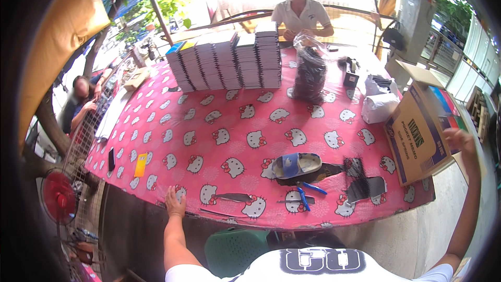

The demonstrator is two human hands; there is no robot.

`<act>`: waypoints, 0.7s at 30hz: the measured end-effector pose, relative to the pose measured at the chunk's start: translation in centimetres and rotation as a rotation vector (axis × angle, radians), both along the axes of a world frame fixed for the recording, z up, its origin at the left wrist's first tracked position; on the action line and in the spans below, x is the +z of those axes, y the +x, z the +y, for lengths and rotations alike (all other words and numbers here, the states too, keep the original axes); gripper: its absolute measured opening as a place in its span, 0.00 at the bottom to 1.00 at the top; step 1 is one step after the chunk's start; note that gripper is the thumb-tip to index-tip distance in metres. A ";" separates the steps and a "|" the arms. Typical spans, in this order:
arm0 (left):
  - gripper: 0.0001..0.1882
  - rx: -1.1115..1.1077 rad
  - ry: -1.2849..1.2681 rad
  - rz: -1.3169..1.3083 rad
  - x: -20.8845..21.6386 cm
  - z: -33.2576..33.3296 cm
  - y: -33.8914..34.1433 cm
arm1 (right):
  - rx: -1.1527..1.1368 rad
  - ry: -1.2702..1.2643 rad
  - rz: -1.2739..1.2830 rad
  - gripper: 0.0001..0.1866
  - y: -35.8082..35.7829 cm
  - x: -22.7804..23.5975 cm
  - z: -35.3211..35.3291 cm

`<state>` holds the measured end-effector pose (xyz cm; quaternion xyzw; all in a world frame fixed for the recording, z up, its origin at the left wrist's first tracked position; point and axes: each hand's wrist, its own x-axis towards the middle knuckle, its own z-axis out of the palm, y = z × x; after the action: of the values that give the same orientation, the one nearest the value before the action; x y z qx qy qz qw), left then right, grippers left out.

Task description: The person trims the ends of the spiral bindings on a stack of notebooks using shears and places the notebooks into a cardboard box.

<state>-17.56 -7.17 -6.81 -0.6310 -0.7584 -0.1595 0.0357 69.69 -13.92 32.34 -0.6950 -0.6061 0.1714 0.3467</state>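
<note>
My left hand (175, 202) lies on the pink tablecloth (219, 156) at the near table edge, fingers spread, holding nothing. My right hand (463, 143) is raised at the far right beside an open cardboard box (417, 133), its fingers apart and slightly bent, with nothing visible in them. Colourful notebooks (443, 102) show inside the box opening. Between my hands lie blue-handled pliers (302, 198), a blue slipper (297, 165) on a dark piece, and black spiral coils (355, 167) by a grey flat piece (359, 190).
Tall stacks of spiral notebooks (224, 62) stand at the back, beside a clear bag of black coils (310, 75). White bundles (380, 107) sit by the box. A yellow card (140, 165) and a phone (111, 159) lie left. Another person (301, 15) sits across; a red fan (58, 196) stands left.
</note>
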 end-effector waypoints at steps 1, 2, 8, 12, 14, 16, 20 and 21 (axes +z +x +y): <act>0.32 0.058 0.030 -0.016 -0.3 -0.6 -0.7 | 0.083 -0.116 -0.108 0.27 -3.0 -0.4 0.9; 0.28 0.081 0.090 0.059 -0.3 -0.2 0.2 | 0.038 -0.187 -0.181 0.19 -5.5 -0.6 1.3; 0.21 0.330 0.237 -0.196 0.3 5.5 4.4 | 0.341 -0.146 -0.488 0.13 -3.8 -1.0 1.6; 0.11 0.240 0.498 -0.894 4.1 7.7 6.9 | 0.516 -0.024 -0.440 0.21 -1.7 -0.4 0.2; 0.15 0.364 0.417 -1.231 9.5 9.7 14.7 | 0.440 0.083 -0.496 0.24 1.2 -0.8 -2.9; 0.18 0.438 0.392 -1.183 14.9 10.0 21.9 | 0.379 0.191 -0.573 0.25 4.5 -1.1 -6.3; 0.15 0.144 0.513 -1.293 22.2 11.5 29.0 | 0.132 0.412 -0.674 0.27 13.8 -4.6 -11.5; 0.13 0.007 0.489 -1.315 23.3 11.8 30.3 | 0.065 0.437 -0.651 0.28 15.2 -5.9 -11.7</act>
<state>12.76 4.59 16.51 -0.3750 -0.5670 -0.6741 -0.2889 84.91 -25.67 26.47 -0.6033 -0.7282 -0.1802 0.2707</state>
